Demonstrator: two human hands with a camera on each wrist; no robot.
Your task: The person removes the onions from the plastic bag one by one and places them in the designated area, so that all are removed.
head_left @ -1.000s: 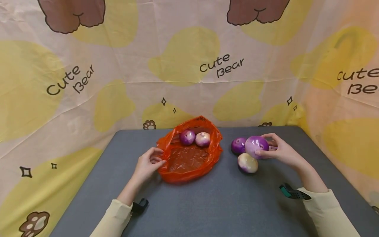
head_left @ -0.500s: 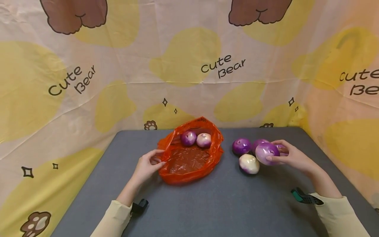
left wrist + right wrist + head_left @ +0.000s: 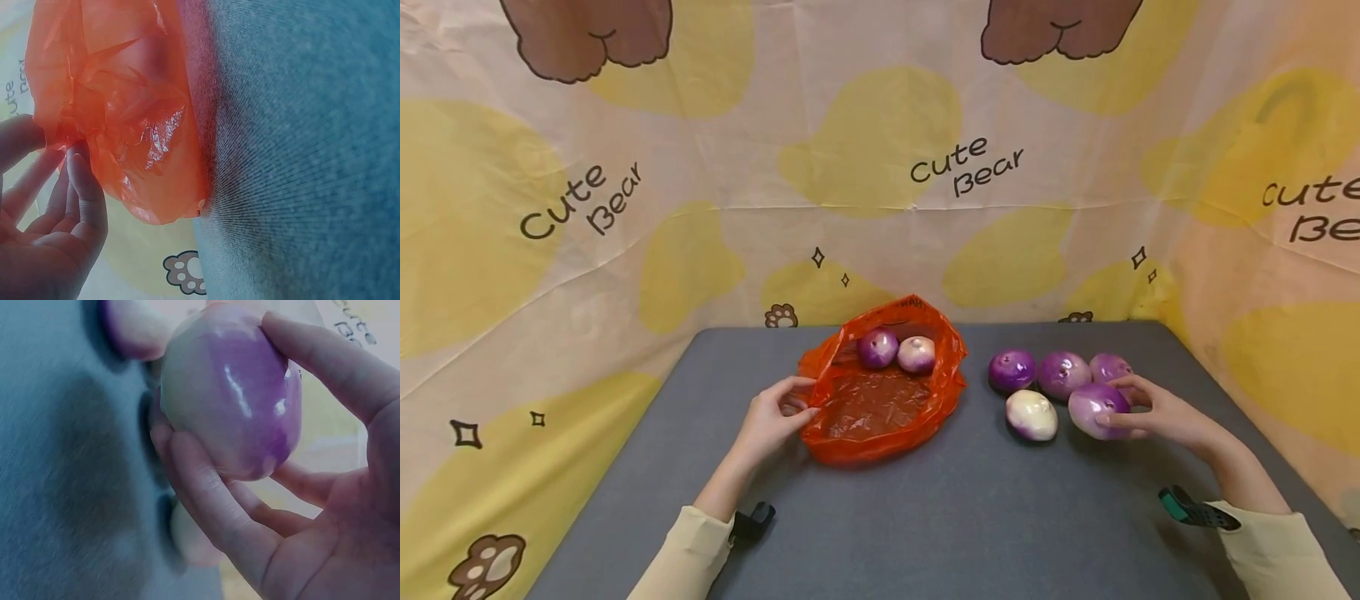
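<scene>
My left hand (image 3: 772, 418) pinches the left rim of an orange-red plastic bag (image 3: 861, 450), which lies with its mouth facing me. Inside the bag, at the back, sit two onions, one purple (image 3: 877, 347) and one paler (image 3: 917, 355). My right hand (image 3: 1183, 425) grips a shiny purple-and-white onion (image 3: 1093, 409) between thumb and fingers. In the right wrist view this onion (image 3: 231, 394) is off the table, with a shadow below it. Close behind and to its left lie several more onions: purple ones (image 3: 1063, 375) and a whitish one (image 3: 1032, 415).
The dark grey table (image 3: 940, 517) reaches back to a cloth backdrop (image 3: 880, 167) printed with bears and lettering. A purple onion (image 3: 1012, 371) lies nearest the bag's right side, a gap of bare table between them. Each wrist wears a dark strap (image 3: 1198, 508).
My right hand has moved right and nearer to me, lowering the onion it holds. Purple onions behind it have come into view. My left hand and the bag stay nearly still.
</scene>
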